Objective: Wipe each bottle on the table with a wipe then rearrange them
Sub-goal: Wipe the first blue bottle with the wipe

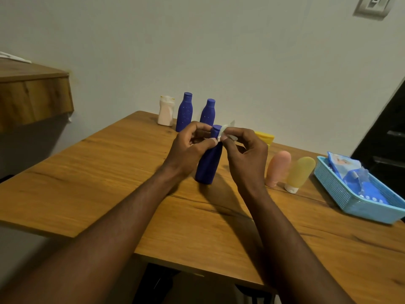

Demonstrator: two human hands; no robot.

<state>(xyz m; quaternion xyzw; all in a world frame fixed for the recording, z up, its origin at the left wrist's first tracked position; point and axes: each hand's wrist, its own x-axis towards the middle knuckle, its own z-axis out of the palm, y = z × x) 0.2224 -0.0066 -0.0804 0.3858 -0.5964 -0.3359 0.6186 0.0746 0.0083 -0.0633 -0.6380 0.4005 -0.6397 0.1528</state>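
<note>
A blue bottle (208, 163) stands upright on the wooden table (109, 172) in the middle of the view. Both hands are up at its cap. My left hand (188, 145) and my right hand (245, 150) each pinch a small white wipe (223, 131) that lies against the cap. Two more blue bottles (184, 113) (207, 114) and a white bottle (166, 111) stand at the back by the wall. A pink tube bottle (277, 168) and a yellow tube bottle (299, 174) stand cap down to the right.
A light blue basket (341, 194) with a pack of wipes (344, 164) sits near the table's right edge. A yellow object (265, 137) lies behind my right hand. A wooden shelf (32, 95) juts out at the left, and a dark door stands at the far right.
</note>
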